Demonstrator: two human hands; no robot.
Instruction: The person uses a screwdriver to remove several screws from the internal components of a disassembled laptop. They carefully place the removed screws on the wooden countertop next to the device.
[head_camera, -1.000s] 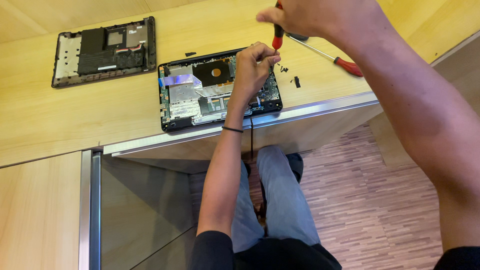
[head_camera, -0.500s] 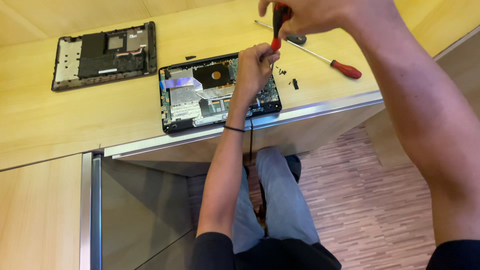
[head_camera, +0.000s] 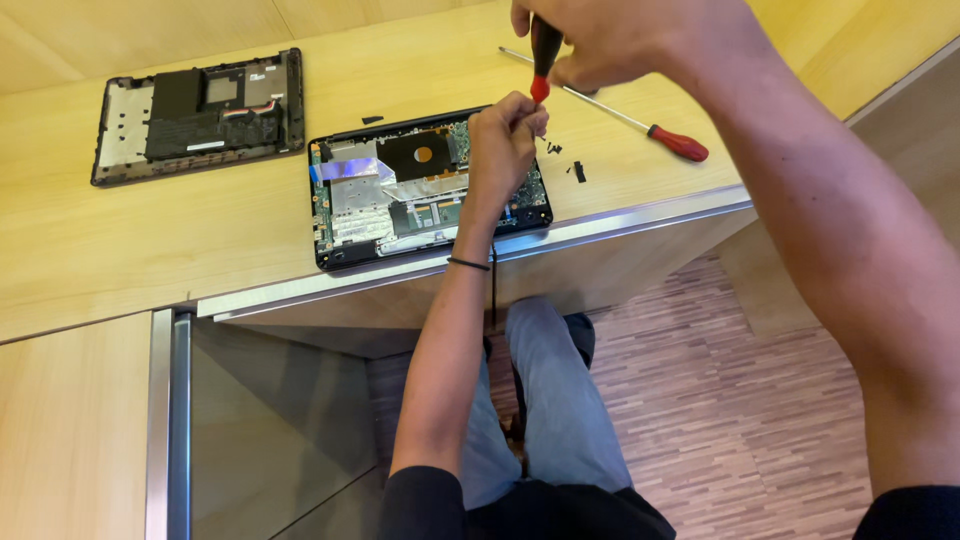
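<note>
Bright, even indoor light, soft shadows, mild glare on the metal desk edge (head_camera: 620, 222); sharp focus.

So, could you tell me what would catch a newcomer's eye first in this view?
The opened laptop at the desk's front edge, its boards and foil bare. Above its right end, the right hand grips a red-and-black screwdriver upright, the left hand pinching at its tip. A removed bottom cover lies further left; a second screwdriver lies to the right.
</note>
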